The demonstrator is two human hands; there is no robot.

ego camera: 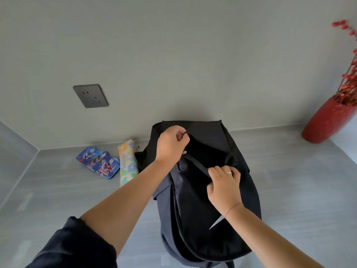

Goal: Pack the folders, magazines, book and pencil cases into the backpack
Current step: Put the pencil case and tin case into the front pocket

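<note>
A black backpack (195, 219) stands upright on the grey table, its top opening dark and gaping. My left hand (171, 144) pinches the far rim of the opening near a small metal zipper pull. On the near edge of the opening, my right hand (224, 185) grips the fabric; it wears a ring. Left of the bag lie two pencil cases: a blue tin one with printed hero figures (98, 162) and a floral one in yellow, blue and green (127, 161), partly hidden behind my left forearm. What is inside the bag cannot be seen.
A red vase (324, 122) with red berry twigs stands at the back right. A dark wall socket (90, 96) sits on the grey wall (173, 55) behind the table. The grey table (289, 171) meets a side wall on the left.
</note>
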